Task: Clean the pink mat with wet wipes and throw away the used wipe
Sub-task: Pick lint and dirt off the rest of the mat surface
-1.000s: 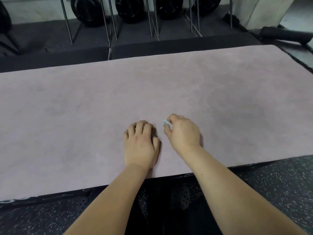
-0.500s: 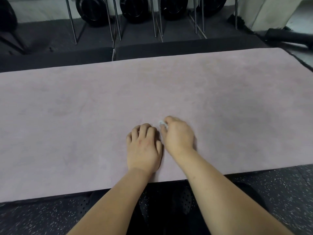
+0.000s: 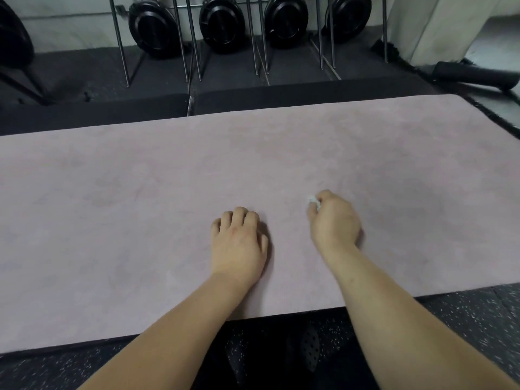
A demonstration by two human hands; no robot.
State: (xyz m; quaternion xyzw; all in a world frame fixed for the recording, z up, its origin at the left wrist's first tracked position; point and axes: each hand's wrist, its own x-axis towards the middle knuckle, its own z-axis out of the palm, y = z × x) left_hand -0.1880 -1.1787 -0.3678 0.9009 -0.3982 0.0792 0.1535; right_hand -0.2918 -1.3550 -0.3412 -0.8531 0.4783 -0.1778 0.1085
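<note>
The pink mat (image 3: 140, 192) lies flat across the dark floor and fills the middle of the head view. My right hand (image 3: 333, 220) is curled round a small crumpled white wet wipe (image 3: 313, 202) and holds it down on the mat right of centre; only a bit of the wipe shows past the fingers. To its left, my left hand (image 3: 242, 243) rests on the mat near the front edge with its fingers bent under, and it holds nothing.
Black weight plates (image 3: 219, 23) stand in a metal rack behind the mat. A dark foam step (image 3: 281, 99) runs along the mat's far edge. A black roller (image 3: 475, 76) lies at the far right. Speckled rubber floor (image 3: 472, 313) borders the near edge.
My right hand has slid the wipe to the right, away from my left hand, which has stayed in place. The view has tilted down slightly.
</note>
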